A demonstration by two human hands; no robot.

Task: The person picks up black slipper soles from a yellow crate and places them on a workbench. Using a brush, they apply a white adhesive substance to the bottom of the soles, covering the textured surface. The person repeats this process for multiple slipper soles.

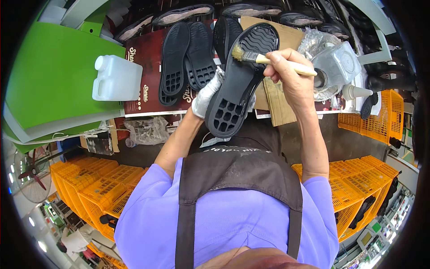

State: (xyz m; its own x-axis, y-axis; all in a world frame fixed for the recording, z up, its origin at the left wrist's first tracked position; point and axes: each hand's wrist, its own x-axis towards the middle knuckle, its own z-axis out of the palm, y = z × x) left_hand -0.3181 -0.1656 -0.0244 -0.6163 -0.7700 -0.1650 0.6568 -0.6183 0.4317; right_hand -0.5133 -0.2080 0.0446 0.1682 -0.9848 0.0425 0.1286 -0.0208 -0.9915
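Note:
My left hand [207,95], in a whitish glove, grips a black shoe sole [236,85] from beneath and holds it tilted above the bench edge. The sole's upper face shows a wavy recessed forefoot and a grid of square hollows at the heel. Bare fingers of my right hand [291,71] close round the pale handle of a paintbrush [257,58]. Its yellowish bristles touch the sole's rim on the left side of the forefoot. More black soles [174,58] lie on the dark red cardboard just left of the held one.
A white plastic jug [117,78] stands at the left beside a green panel [53,71]. To the right are a clear plastic container [338,65], a nozzle bottle [357,92] and a wooden board [281,101]. Orange crates [101,184] stand behind me. Several shoe parts [183,14] line the far rack.

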